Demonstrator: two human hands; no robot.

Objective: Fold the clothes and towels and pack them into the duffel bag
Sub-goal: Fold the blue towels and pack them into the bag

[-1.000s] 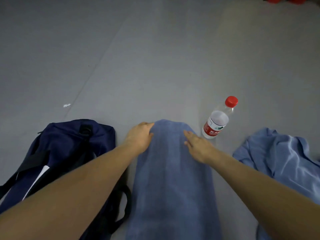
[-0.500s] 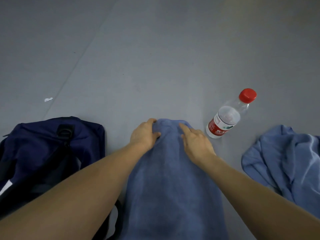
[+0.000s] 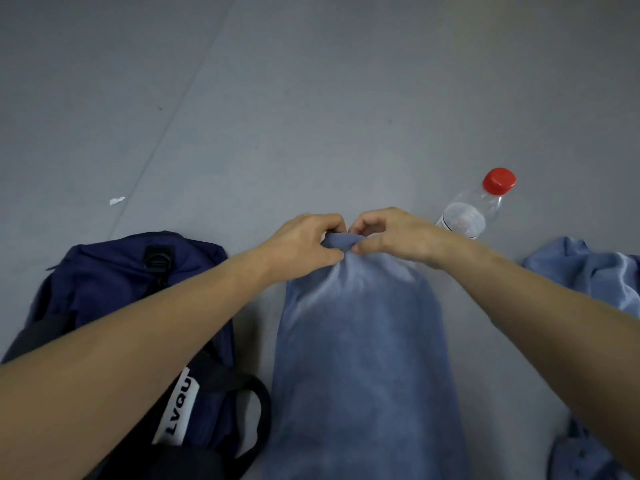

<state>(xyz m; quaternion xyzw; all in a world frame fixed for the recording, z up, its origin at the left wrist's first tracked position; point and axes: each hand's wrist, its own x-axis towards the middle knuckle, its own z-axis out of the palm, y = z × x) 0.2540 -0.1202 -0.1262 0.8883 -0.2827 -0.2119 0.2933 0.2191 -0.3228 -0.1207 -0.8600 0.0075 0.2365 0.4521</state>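
Pinching far edge of towel (image 3: 363, 358) in tightly curled left grip (image 3: 304, 240) and right grip (image 3: 391, 237), fold seemingly barely begun, shirt (image 3: 588, 271) on right crumpled, bag (image 3: 114, 282) on left waiting.

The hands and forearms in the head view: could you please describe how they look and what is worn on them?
The left hand and right hand are bare: no gloves, rings, watch or bands show. The left forearm and right forearm are uncovered to the picture's edge; no sleeve is in view.
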